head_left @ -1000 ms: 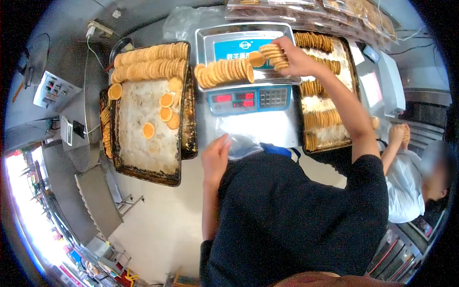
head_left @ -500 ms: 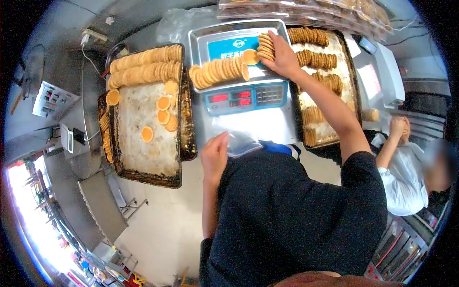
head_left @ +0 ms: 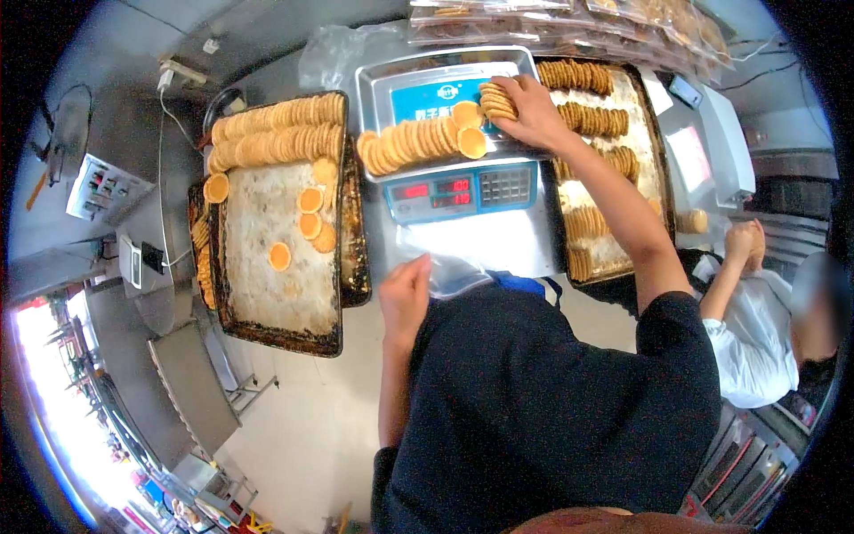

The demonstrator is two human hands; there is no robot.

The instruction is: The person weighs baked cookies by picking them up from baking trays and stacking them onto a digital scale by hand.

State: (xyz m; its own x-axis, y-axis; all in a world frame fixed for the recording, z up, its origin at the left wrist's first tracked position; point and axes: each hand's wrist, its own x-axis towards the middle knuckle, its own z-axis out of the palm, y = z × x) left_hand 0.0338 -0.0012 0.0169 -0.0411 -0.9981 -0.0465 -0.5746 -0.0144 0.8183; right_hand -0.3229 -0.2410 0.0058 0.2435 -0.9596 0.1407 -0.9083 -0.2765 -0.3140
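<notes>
My right hand [head_left: 534,111] is closed around a short stack of round, thin cookies [head_left: 497,101] over the right side of the scale's metal pan [head_left: 378,89]. On the pan's near side lies a row of the same cookies [head_left: 409,145], with two single ones [head_left: 471,142] at its right end. Below the pan, the digital scale's [head_left: 463,192] red readouts are lit. Near my waist, my left hand [head_left: 406,298] is closed on the edge of a clear plastic bag [head_left: 455,271].
To the left, a baking tray [head_left: 276,329] carries two rows of cookies and several loose ones. A second tray [head_left: 658,178] on the right bears several darker rows. Filled bags [head_left: 569,22] lie behind the scale. A co-worker [head_left: 756,338] in white is at right.
The stack in my right hand looks shorter and sits slightly lower. Another single cookie now lies flat at the row's right end. The scale's readout differs, and the view has shifted slightly.
</notes>
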